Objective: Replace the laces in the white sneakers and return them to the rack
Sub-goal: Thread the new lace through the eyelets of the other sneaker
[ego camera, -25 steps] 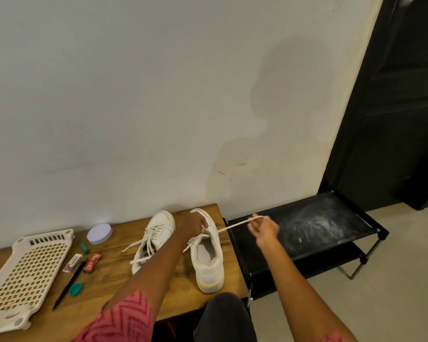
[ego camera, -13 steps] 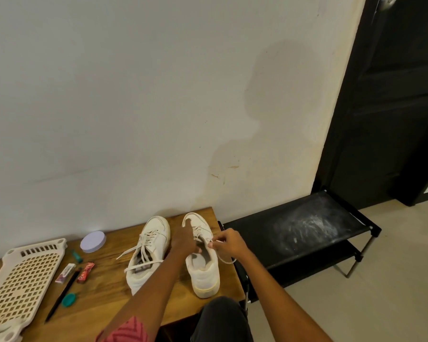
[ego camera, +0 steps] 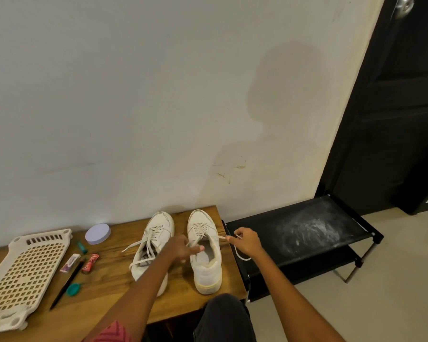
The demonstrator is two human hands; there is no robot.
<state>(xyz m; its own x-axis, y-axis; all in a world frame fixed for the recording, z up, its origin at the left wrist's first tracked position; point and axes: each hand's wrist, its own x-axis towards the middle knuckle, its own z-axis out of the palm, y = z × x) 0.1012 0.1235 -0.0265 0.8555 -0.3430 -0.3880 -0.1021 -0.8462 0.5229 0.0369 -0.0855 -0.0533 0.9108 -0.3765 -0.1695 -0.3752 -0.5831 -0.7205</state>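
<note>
Two white sneakers stand side by side on the wooden table [ego camera: 114, 280], toes toward the wall. The left sneaker [ego camera: 156, 238] has loose laces spilling out to its left. The right sneaker [ego camera: 205, 265] is partly laced. My left hand [ego camera: 181, 249] pinches one end of its white lace [ego camera: 194, 241] at the shoe's left side. Just right of the shoe, my right hand [ego camera: 246, 243] pinches the other lace end, which loops down below the hand. The black shoe rack [ego camera: 307, 233] stands to the right of the table.
A white perforated plastic tray [ego camera: 22, 270] lies at the table's left. Beside it are a lilac round lid [ego camera: 97, 233], a pencil [ego camera: 66, 285], a teal cap [ego camera: 72, 290] and small wrappers. A black door [ego camera: 400, 119] is at the right. My knee [ego camera: 225, 317] is below the table edge.
My right hand drew back from its long sideways pull to the shoe, then moved slightly right again with a short lace end. My left hand stayed at the right sneaker's eyelets.
</note>
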